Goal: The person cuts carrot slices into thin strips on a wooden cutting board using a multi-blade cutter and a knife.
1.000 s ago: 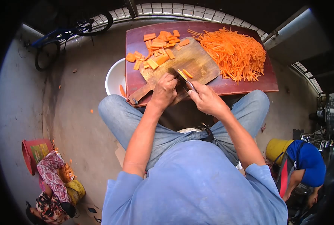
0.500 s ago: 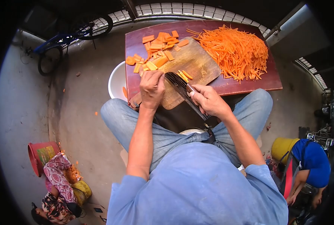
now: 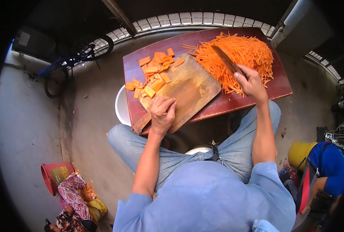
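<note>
A dark-bladed knife (image 3: 226, 60) is held by its handle in my right hand (image 3: 251, 84), its blade over the heap of shredded carrot (image 3: 249, 50) on the right of the red table (image 3: 282, 86). My left hand (image 3: 163, 112) rests at the near left part of the wooden cutting board (image 3: 197, 87), fingers curled; what they hold, if anything, is hidden. Flat carrot pieces (image 3: 152, 69) lie scattered on the board's far left edge and the table beside it. The middle of the board bears orange stains.
A white basin (image 3: 121, 106) stands under the table's left edge. A bicycle (image 3: 69, 62) leans at the back left. One person sits lower left by a red bucket (image 3: 51, 178); another in blue bends lower right beside a yellow bucket (image 3: 298, 154).
My right hand has lifted the knife from the board to the carrot heap at the right. The few cut strips on the board are gone from there. My left hand stays near the board's handle.
</note>
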Motion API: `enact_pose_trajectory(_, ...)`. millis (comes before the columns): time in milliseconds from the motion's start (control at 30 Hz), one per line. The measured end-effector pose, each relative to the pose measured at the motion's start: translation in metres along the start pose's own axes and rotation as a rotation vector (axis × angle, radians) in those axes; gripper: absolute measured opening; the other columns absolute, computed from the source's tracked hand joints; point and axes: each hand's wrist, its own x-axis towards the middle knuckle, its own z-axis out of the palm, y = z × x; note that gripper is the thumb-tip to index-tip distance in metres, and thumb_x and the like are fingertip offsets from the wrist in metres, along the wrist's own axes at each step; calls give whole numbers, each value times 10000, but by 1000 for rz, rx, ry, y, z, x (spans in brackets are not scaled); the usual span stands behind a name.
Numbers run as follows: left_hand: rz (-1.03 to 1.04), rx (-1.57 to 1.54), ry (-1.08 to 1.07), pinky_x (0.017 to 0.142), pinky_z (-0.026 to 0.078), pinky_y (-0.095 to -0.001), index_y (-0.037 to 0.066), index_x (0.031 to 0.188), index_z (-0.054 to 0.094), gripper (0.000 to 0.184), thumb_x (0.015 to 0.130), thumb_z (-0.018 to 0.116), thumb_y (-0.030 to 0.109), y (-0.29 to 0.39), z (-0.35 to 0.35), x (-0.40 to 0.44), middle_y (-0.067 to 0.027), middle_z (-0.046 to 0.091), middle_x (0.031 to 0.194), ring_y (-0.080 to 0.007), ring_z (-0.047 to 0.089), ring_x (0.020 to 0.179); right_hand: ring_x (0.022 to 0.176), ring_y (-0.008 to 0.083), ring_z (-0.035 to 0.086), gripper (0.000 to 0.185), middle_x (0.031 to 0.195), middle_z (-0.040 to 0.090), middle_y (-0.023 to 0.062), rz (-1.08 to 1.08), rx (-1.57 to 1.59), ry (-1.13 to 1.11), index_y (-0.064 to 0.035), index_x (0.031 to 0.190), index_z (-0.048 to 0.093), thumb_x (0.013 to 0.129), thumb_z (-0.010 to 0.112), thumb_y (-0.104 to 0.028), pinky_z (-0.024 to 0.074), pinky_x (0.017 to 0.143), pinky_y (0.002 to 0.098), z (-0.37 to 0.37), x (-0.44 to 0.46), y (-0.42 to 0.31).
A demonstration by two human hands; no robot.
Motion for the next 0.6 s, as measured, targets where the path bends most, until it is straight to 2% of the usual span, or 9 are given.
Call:
enact_pose_trajectory(33,-23,-18,-24,818,566,-415,14,985,803,146,848,844,-20,5,4,5,-137,753,939,-324,712,893,762,211,728,342,829,709,137,54,-83,10,32,1297,740,998,755,-132,555,699,376,-6,-8,-8)
enact_pose_trajectory(133,-31,-79,-81,885,566,-413,10,1093,811,239,862,871,29,23,17,38,-155,757,1031,-341,715,984,780,303,754,387,896,753,188,-167,-71,116,12,1325,736,959,774,-111,566,714,400,1,-19,-14)
enact_pose_trajectory(200,-13,-133,-63,908,562,-411,12,1157,806,312,858,888,50,39,31,70,-165,753,1091,-348,707,1031,910,407,771,450,1055,780,213,-257,-286,81,-19,1378,710,944,793,-105,623,791,455,3,-24,-21)
enact_pose_trajectory(300,137,-137,-120,993,556,-410,27,1281,789,491,834,943,158,53,55,129,-164,747,1250,-355,700,1140,925,393,770,436,1039,779,178,-243,-385,57,-34,1369,697,950,792,-113,629,805,481,9,-29,-29)
enact_pose_trajectory(367,201,-49,-239,1068,508,-445,52,1339,771,583,825,950,259,58,75,160,-161,722,1314,-353,646,1251,904,375,771,413,1003,775,155,-295,-433,54,-42,1343,692,949,791,-116,624,780,487,10,-30,-34)
enact_pose_trajectory(400,233,-7,-296,1106,484,-462,65,1369,762,630,821,954,310,58,84,173,-159,710,1347,-352,619,1306,928,375,772,423,1047,780,157,-271,-447,35,-41,1340,705,931,797,-93,626,794,482,10,-31,-38)
enact_pose_trajectory(467,275,68,-381,1104,440,-516,105,1385,758,691,799,949,416,50,104,192,-150,696,1356,-347,586,1342,976,375,774,446,1133,792,163,-221,-475,-4,-38,1334,733,894,810,-45,630,822,473,9,-33,-43)
enact_pose_trajectory(500,297,105,-424,1103,417,-543,125,1394,756,722,789,946,470,48,113,199,-146,688,1360,-344,569,1360,871,339,772,316,936,756,126,-334,-502,76,-61,1252,684,957,770,-135,616,738,483,9,-33,-41)
enact_pose_trajectory(600,322,225,-568,1151,363,-530,147,1426,752,769,802,921,563,42,130,217,-121,683,1389,-327,538,1393,874,340,772,313,929,753,126,-299,-527,42,-57,1260,678,965,756,-130,620,746,478,9,-35,-36)
